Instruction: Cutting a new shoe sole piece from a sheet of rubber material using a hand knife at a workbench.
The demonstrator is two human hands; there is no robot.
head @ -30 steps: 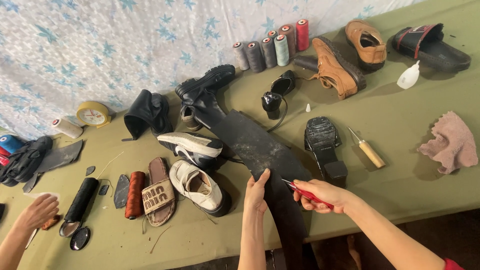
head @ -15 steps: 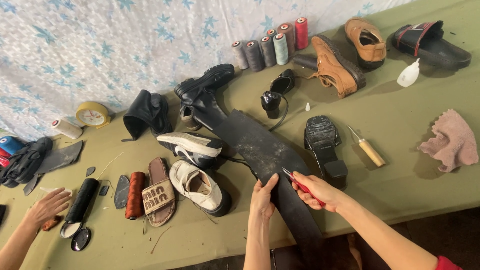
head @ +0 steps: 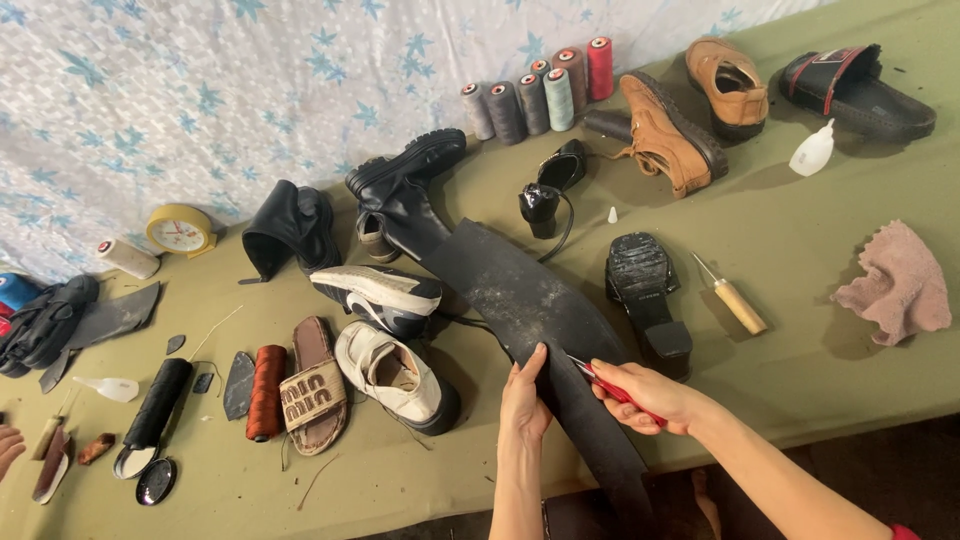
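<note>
A long black rubber sheet (head: 520, 290) lies diagonally across the green table and hangs over its near edge. My left hand (head: 524, 395) presses on the sheet's left edge with the fingers flat. My right hand (head: 650, 395) grips a red-handled knife (head: 600, 378) whose blade touches the sheet just right of my left hand. A black tall boot (head: 405, 180) lies at the sheet's far end.
White sneakers (head: 385, 330), a brown slide sandal (head: 312, 388), a black block heel (head: 650, 295), a wooden-handled awl (head: 735, 300), a pink rag (head: 895, 285), thread spools (head: 540, 90), tan shoes (head: 690, 115) and a glue bottle (head: 812, 150) crowd the table. Another person's hand (head: 8, 445) shows at far left.
My hands have slid a little further down the sheet toward the near edge. The other person's hand at the left has pulled back nearly out of view.
</note>
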